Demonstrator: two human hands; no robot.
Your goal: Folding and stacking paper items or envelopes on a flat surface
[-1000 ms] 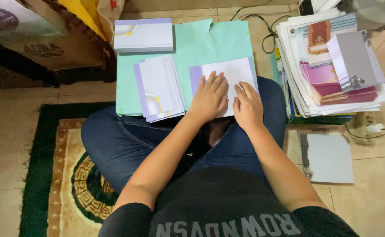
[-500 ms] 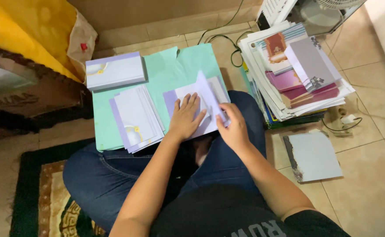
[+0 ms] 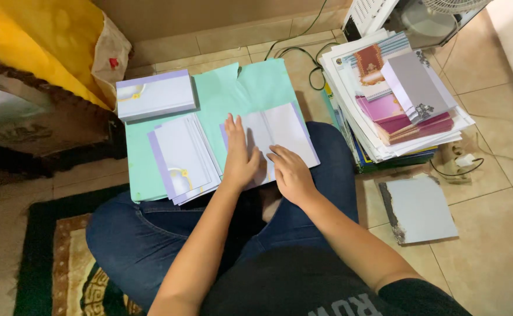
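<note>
Card (image 3: 286,131) now flattened, stack (image 3: 183,158) alongside.

Both hands (image 3: 265,164) press a white card (image 3: 283,134) flat.

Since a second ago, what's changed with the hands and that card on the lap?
The card, flat and then lifted at one flap, now lies open and flat. The left hand and right hand press it. The fanned cards, box and side pile stayed.
</note>
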